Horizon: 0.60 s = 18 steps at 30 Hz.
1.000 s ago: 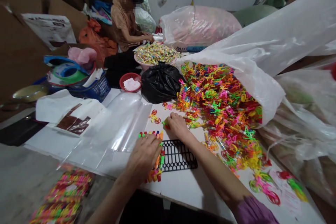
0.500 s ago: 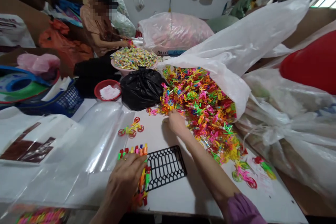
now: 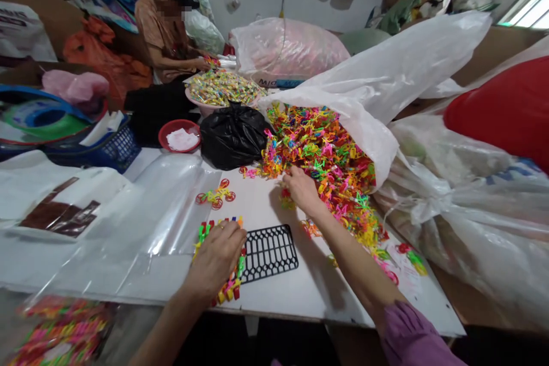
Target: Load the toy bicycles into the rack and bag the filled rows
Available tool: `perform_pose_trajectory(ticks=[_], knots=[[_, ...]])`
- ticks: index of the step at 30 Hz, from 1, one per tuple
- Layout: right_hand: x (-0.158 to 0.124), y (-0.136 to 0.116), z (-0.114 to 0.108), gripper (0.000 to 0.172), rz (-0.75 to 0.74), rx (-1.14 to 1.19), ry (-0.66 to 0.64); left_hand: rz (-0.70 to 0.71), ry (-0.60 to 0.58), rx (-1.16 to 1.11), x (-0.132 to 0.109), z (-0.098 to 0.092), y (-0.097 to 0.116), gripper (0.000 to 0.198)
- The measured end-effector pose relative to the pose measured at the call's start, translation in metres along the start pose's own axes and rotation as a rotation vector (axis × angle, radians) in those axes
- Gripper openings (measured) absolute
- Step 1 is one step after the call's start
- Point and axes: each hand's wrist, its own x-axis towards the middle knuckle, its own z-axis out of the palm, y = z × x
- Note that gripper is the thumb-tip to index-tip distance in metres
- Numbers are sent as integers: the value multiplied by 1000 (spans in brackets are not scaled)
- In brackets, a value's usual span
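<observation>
My left hand (image 3: 219, 254) lies over the left part of a black plastic grid (image 3: 272, 253), its fingers bent down around it. Rows of small colourful plastic pieces (image 3: 234, 286) stick out around that hand; the right part of the grid is bare. My right hand (image 3: 301, 189) is at the near edge of a big heap of colourful plastic toys with wheels (image 3: 330, 154). Its fingers are closed together, and what they hold, if anything, is hidden. A yellow and red piece (image 3: 286, 200) shows just below the fingers. Left of it lies a yellow toy with red wheels (image 3: 217, 194).
The heap spills from a large white plastic bag (image 3: 377, 148). Behind the table's middle are a black bag (image 3: 234, 134), a red bowl (image 3: 165, 136) and a basin of small wrapped pieces (image 3: 225, 88). Clear plastic sheets (image 3: 171, 206) cover the left side. A co-worker (image 3: 163, 34) sits at the back left.
The view has shifted a little. My right hand has moved slightly right along the heap's edge, uncovering several pieces on the table. My left hand stays on the grid.
</observation>
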Motion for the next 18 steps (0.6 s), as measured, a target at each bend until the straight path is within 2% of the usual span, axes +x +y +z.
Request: perform_pose_trajectory(ticks=[2,4,6,11,15,18], knots=[[-17,-17,6,24,-187,27,32,4,-25,0,-1,0,1,20],[-30,-32,17,23,-364,90,-22,-11,-44,3,-6,-2,1,19],[-40,-40,27,22,-402,153,-60,-26,-46,10,-11,-3,1,19],[-40,-47,33,22,-28,200,-48,-82,6,16,-12,-3,1,19],[-26,-60,30,22,135,229,-103,-140,-37,17,-1,-3,-3,18],[-28,-65,24,22,203,398,-70,-179,-25,-52,8,-7,-6,16]])
